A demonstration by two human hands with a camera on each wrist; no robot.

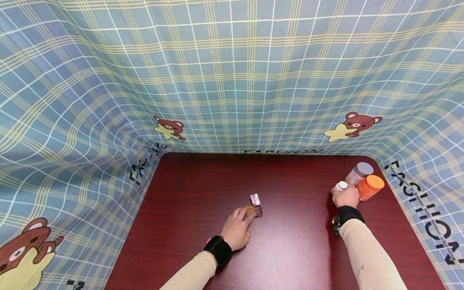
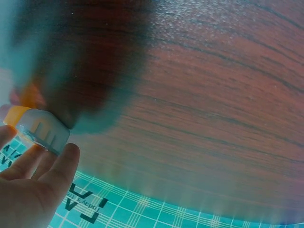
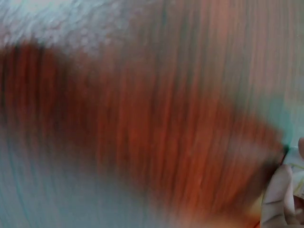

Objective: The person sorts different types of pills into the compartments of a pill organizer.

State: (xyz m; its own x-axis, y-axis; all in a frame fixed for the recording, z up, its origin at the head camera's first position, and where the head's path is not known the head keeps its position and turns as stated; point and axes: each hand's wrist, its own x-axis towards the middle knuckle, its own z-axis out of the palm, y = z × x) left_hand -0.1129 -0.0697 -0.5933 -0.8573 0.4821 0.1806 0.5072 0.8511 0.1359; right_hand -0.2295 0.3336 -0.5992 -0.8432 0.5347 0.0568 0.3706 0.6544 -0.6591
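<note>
Near the middle of the table my left hand [image 1: 237, 229] holds a small pale-grey object with a yellow-orange band [image 2: 45, 128] between thumb and fingers. Just beyond those fingertips lies a small open case [image 1: 258, 211], its shiny lid tipped back and its dark base close to the held object. Over at the right, my right hand [image 1: 346, 196] grips a small white-capped bottle [image 1: 341, 186]. Only the thumb and fingertips show in the right wrist view, at its right edge around the pale bottle [image 3: 298, 159]. The palm side of that hand is hidden in the head view.
Right behind the right hand stand a bottle with a grey-purple lid [image 1: 363, 169] and an orange bottle [image 1: 373, 186], close together. The dark red table [image 1: 203, 177] is bordered by a blue checked cloth [image 1: 250, 80] at the back and sides.
</note>
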